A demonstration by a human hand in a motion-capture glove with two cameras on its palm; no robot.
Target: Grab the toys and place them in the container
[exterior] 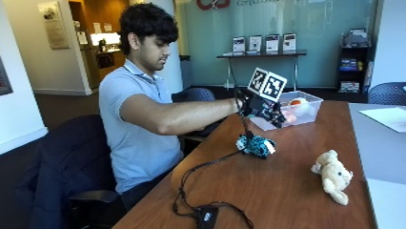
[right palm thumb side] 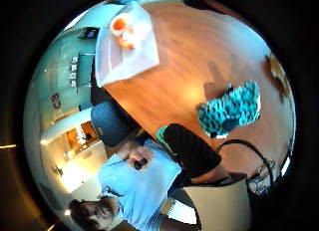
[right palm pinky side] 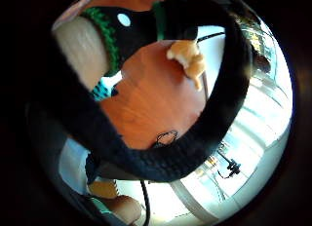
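Your hand (exterior: 265,110) hangs in air above teal toy (exterior: 256,145) — holding nothing I can see, fingers hidden, can't tell. Bear (exterior: 333,175) lies further from bin (exterior: 306,113). Both soft, light, squashy — grab round middle.

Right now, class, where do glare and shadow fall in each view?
Thumb side palm view: glare on the table beside the teal toy, a shadow near it. Little finger side palm view: daylight blazes beyond the table. Outside view: even light.
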